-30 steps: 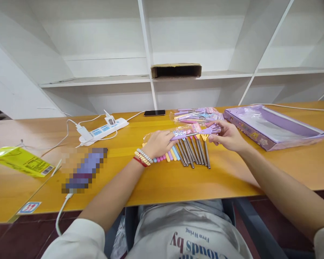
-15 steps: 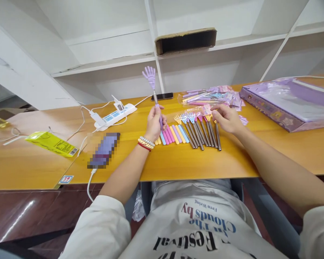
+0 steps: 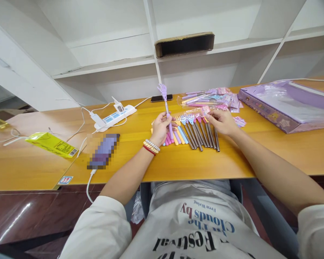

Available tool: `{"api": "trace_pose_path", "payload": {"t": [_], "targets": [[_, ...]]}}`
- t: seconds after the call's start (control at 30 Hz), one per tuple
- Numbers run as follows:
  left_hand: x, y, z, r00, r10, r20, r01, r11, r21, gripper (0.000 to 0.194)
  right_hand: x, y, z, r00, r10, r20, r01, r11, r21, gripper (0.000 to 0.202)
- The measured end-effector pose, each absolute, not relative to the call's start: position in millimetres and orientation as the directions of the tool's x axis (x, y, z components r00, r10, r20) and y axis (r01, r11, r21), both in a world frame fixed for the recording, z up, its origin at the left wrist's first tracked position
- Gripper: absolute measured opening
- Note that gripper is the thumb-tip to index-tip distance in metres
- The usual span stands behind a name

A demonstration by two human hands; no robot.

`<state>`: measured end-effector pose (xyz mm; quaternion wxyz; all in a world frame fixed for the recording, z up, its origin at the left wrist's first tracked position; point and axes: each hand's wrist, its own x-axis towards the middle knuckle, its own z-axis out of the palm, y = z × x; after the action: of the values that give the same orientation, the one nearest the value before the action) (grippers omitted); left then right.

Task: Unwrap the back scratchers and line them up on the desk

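Note:
My left hand (image 3: 162,128) is closed around the handle of a purple back scratcher (image 3: 162,90), its hand-shaped head up and a metal shaft below it. With thumb and fingers together, my right hand (image 3: 221,121) pinches the pink-topped end of a clear plastic bag (image 3: 198,112), which stretches left toward the scratcher. Below the bag lie several metal shafts with coloured claw heads (image 3: 202,133), side by side. Pink, yellow, purple and blue handles (image 3: 181,136) lie in a row beside them, partly hidden by my left hand.
Bagged back scratchers (image 3: 213,98) are piled behind. A purple display box (image 3: 275,111) stands at the right. To the left are a white power strip (image 3: 116,117), a yellow carton (image 3: 52,144) and a charging phone (image 3: 104,151). A dark phone (image 3: 158,98) lies at the back.
My left hand has moved right and the back scratcher is lower, nearer the bag. My right hand has shifted slightly down, and the plastic bag now shows spread out from its fingers.

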<state>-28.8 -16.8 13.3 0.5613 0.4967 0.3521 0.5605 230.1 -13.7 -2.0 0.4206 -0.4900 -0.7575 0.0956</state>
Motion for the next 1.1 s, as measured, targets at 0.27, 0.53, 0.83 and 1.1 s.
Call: {"api": "trace_pose_path", "payload": {"t": [0.27, 0.53, 0.83, 1.1], "targets": [[-31.9, -23.9, 18.6, 0.179, 0.976, 0.12, -0.28, -0.066, 0.958, 0.031, 223.8, -18.8, 0.7, -0.218, 0.833, 0.508, 0.671, 0.506, -0.541, 0.038], [-25.2, -31.7, 17.9, 0.152, 0.953, 0.263, 0.028, -0.27, 0.962, 0.037, 208.9, -29.0, 5.5, -0.373, 0.788, 0.49, 0.599, 0.607, -0.522, 0.038], [-12.9, -53.8, 13.0, 0.407, 0.711, 0.574, 0.609, -0.679, 0.41, 0.036, 146.4, -44.5, 25.7, -0.25, 0.898, 0.362, 0.312, 0.428, -0.848, 0.048], [-7.7, -57.8, 17.4, 0.436, 0.775, 0.458, 0.833, -0.54, 0.12, 0.031, 143.3, -39.5, 9.0, -0.223, 0.912, 0.345, 0.339, 0.404, -0.85, 0.056]]}}
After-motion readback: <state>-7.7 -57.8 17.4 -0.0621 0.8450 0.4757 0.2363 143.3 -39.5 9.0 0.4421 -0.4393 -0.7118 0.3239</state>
